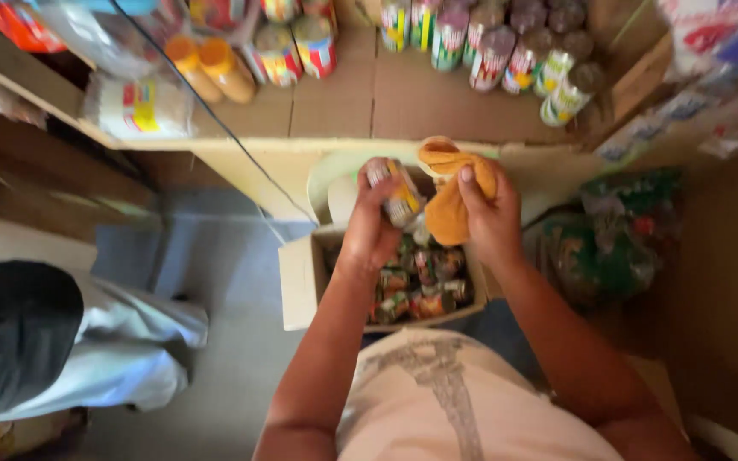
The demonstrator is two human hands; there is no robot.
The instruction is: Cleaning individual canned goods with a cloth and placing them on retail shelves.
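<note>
Fingers of left hand (371,229) curled around a small labelled can (397,194); right hand (489,218) clutching an orange cloth (448,198) against it. Both above an open cardboard box (301,277) of cans, below the shelf (343,147) front edge.

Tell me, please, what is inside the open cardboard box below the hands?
The cardboard box holds small labelled cans lying packed together. The left hand and its can cover the box's far part; deeper layers are hidden.
</note>
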